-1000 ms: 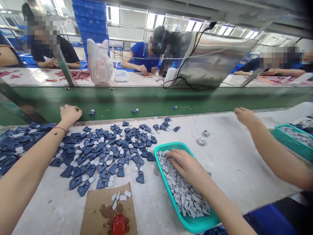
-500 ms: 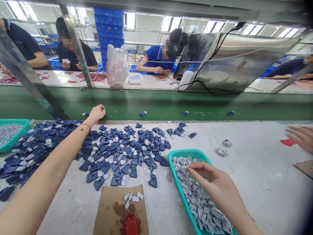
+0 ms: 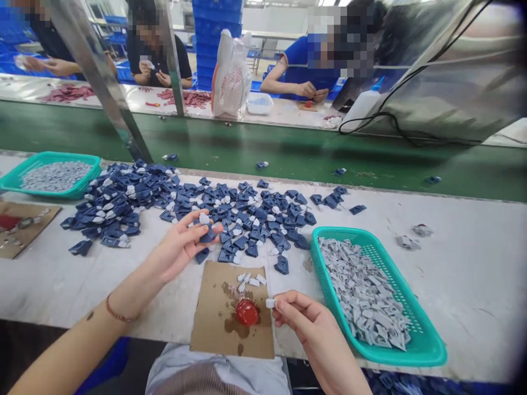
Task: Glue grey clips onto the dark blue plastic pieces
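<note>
A dark blue plastic part (image 3: 207, 235) with a whitish tip is held between the fingers of my left hand (image 3: 181, 241), over the near edge of a wide pile of similar blue parts (image 3: 239, 208). My right hand (image 3: 304, 318) pinches a small pale grey plastic piece (image 3: 270, 303) between thumb and fingertips, beside the cardboard sheet (image 3: 206, 323). On that cardboard sit a small red dish (image 3: 247, 311) and several loose pale pieces (image 3: 252, 280), among wet-looking stains. Right of my right hand stands a turquoise basket (image 3: 424, 356) filled with small grey pieces (image 3: 366, 291).
A second turquoise basket (image 3: 78, 192) and another cardboard sheet (image 3: 12, 247) lie at left. Beyond the table, a green conveyor belt (image 3: 300, 159) carries a few blue parts. Two whitish pieces (image 3: 407, 242) lie at right. Co-workers sit across the belt behind metal posts (image 3: 99, 82).
My left hand has come back from the belt and now holds a blue part near the pile. My right hand has moved from the basket to the cardboard with a grey piece. The view has shifted.
</note>
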The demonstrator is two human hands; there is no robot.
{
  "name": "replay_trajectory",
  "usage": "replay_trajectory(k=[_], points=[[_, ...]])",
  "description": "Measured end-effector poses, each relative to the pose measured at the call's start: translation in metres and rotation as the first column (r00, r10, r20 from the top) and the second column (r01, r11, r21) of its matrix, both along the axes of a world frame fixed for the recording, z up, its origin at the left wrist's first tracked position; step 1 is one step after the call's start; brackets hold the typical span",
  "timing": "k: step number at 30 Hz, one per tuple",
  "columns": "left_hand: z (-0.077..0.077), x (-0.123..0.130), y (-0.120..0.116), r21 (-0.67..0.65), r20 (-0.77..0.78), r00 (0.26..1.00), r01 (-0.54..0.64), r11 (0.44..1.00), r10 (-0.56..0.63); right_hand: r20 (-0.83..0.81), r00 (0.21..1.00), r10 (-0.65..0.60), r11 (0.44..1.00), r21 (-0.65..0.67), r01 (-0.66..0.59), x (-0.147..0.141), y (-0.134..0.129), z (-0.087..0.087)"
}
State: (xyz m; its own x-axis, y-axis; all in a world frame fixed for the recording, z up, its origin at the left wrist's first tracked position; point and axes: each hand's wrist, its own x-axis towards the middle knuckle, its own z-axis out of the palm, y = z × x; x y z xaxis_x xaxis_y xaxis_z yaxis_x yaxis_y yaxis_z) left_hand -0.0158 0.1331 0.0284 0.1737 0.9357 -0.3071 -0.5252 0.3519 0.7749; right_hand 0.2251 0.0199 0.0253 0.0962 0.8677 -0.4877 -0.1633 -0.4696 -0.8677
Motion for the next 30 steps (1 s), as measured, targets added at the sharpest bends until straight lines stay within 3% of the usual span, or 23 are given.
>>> replay_trajectory(k=[5,10,14,21,30], points=[[-0.021,-0.005,-0.067,-0.073,0.055,0.994,-0.094,0.993,0.098,-0.007,1.0,-0.029,0.999,-0.021,0.028,-0.014,-0.016,-0.008],[-0.031,-0.005,-0.102,-0.26,0.023,0.997,-0.069,0.963,0.078,0.043,0.999,0.001,0.999,-0.045,0.001,-0.019,-0.019,-0.013],[-0.031,-0.008,-0.112,-0.367,-0.005,0.998,-0.057,0.928,0.059,0.066,0.997,-0.04,0.997,-0.063,0.044,-0.024,-0.016,-0.016],[-0.029,-0.014,-0.121,-0.272,-0.134,0.974,0.138,0.952,-0.18,0.063,0.997,-0.042,0.997,-0.062,0.046,-0.028,-0.014,-0.017],[-0.038,-0.003,-0.123,-0.147,-0.283,0.946,0.12,0.982,-0.158,-0.045,0.998,-0.054,0.996,-0.078,0.051,-0.022,-0.014,-0.006]])
